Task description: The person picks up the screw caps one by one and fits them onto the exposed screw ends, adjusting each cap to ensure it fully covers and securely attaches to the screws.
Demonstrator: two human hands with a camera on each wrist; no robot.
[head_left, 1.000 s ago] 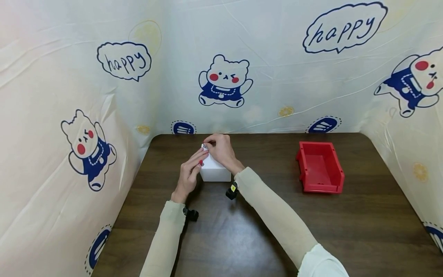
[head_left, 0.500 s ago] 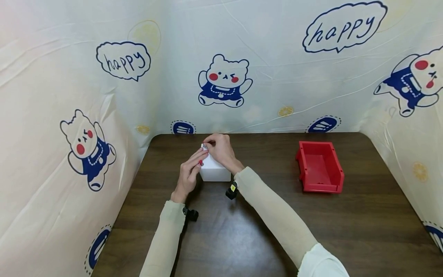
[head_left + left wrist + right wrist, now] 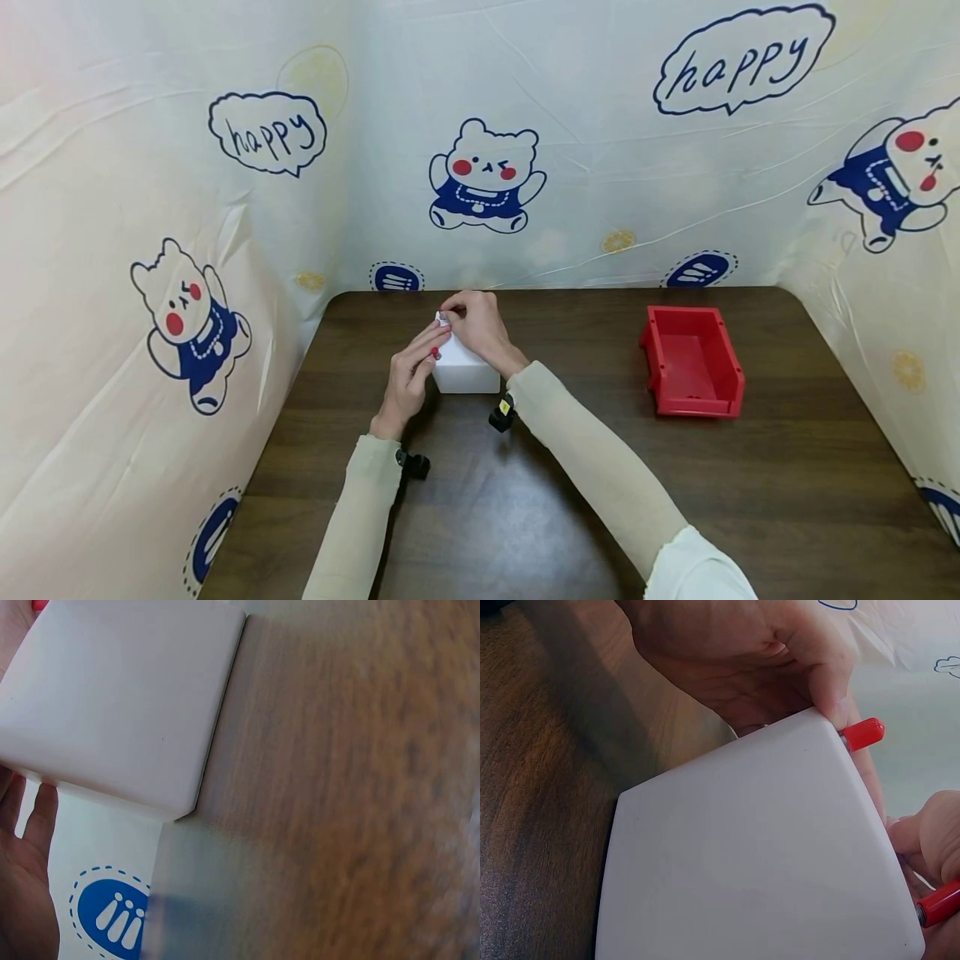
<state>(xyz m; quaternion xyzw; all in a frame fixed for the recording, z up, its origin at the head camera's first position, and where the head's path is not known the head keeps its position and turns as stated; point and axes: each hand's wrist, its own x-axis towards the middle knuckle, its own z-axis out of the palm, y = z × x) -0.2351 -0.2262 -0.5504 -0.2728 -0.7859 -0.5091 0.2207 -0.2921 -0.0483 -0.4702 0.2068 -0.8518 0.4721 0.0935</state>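
A white box (image 3: 467, 379) stands on the table at the back left of centre. Red-capped posts rise from its top; one red cap (image 3: 866, 733) shows beside the left thumb, another red cap (image 3: 939, 904) near the right hand. My left hand (image 3: 408, 375) lies along the box's left side, fingers straight and thumb at the near corner. Reaching over the top, my right hand (image 3: 480, 327) pinches a small piece at the far left corner, thumb and finger together. That piece is mostly hidden by the fingers, and I cannot tell what it is.
To the right on the dark wooden table (image 3: 570, 467) sits a red open-fronted bin (image 3: 693, 367). Behind the table hangs a pale printed cloth (image 3: 600, 150), and it also closes off both sides. Black wrist cameras are strapped at both cuffs.
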